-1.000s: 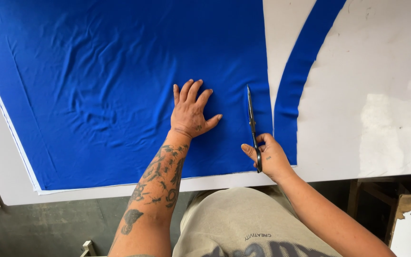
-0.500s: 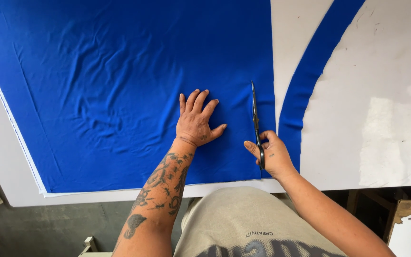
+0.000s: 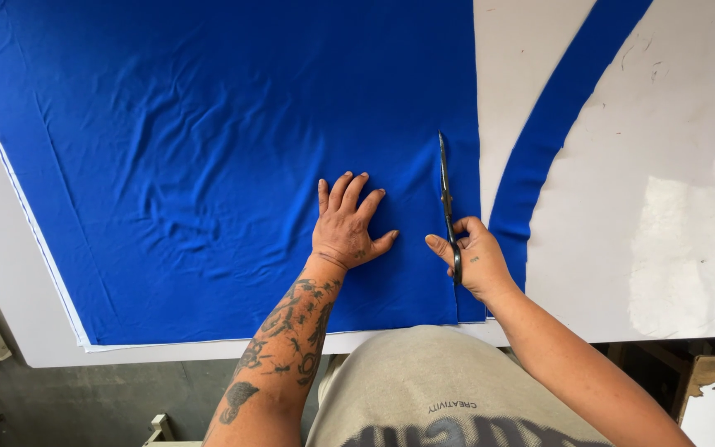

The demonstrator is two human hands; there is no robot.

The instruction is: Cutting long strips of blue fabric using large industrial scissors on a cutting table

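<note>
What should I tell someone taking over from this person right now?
Left hand: flat on the blue fabric, pressing it down, holding nothing.
Right hand: grips the scissors, blades pointing away along the cloth's right side.
A slit runs from the near edge up to the blades; the cloth beyond is uncut.
A curved blue strip lies apart on the white table.

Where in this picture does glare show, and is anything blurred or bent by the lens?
Head view: a bright glare patch lies on the white table at right; the blue fabric, left hand, right hand and scissors are sharp; the table's edges splay outward, wide-angle distortion.
</note>
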